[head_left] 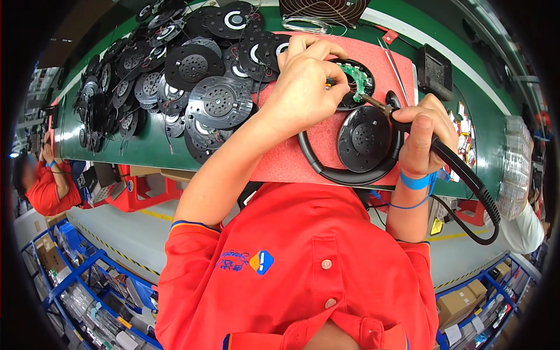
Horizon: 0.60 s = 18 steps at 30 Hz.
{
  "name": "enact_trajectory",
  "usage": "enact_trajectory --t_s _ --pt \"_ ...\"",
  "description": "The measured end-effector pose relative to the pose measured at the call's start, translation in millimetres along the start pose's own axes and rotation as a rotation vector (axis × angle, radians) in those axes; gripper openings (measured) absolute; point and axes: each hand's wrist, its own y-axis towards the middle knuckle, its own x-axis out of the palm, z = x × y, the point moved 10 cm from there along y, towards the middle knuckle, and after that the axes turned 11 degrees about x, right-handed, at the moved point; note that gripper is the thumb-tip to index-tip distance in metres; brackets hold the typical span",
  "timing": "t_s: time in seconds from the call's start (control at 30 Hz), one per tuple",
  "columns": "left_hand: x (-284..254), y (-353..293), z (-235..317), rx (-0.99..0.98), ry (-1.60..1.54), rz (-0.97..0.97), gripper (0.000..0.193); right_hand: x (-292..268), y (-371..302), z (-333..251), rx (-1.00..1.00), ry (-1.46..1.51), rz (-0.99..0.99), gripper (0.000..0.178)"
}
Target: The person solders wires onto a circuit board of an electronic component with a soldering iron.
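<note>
Two hands of mine meet over the green circuit board [361, 79], which sits inside a round black cup [349, 108] at one o'clock in my view, on the pink mat [279, 160]. My right hand [429, 133] is wrapped firmly about the handle of the soldering iron [379, 106], coming in from four o'clock. My left hand [308, 79] reaches in from nine o'clock, thumb and forefinger drawn close over the cup; I cannot tell what, if anything, they pinch, since my knuckles hide it.

As I judge it, the worst risk is heat: the tip is at the board's lower end, close to my left fingertips, so a small slip of my wrist could burn me, scorch the cup or bridge neighbouring joints. A tug on the iron's thick cable [486, 201], or on the cord of my blue wrist strap [415, 181], could cause just that slip. If the cup rocked against the black disc [364, 140] at six o'clock from it, the joint could shift too.

My iron points its tip to ten o'clock, its long axis running down to the cable end at four. The board is a curved strip, bulging toward two o'clock, its length running roughly from eleven to five. Tweezers [396, 69] lie at three o'clock from it.
</note>
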Motion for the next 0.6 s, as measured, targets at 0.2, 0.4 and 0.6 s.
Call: enact_trajectory --t_s 0.2,0.4,0.6 --pt "0.0 -1.6 -1.3 -0.029 -0.004 -0.002 0.005 3.2 1.1 -2.9 -0.021 -0.017 -0.002 0.034" --pt "1.4 -1.7 -2.1 -0.031 -0.012 -0.006 0.005 3.9 0.8 -0.9 -0.005 -0.022 -0.006 0.033" --pt "1.8 -2.2 -2.2 -0.033 -0.007 -0.006 0.006 3.4 0.4 -1.8 -0.020 -0.003 0.006 0.033"
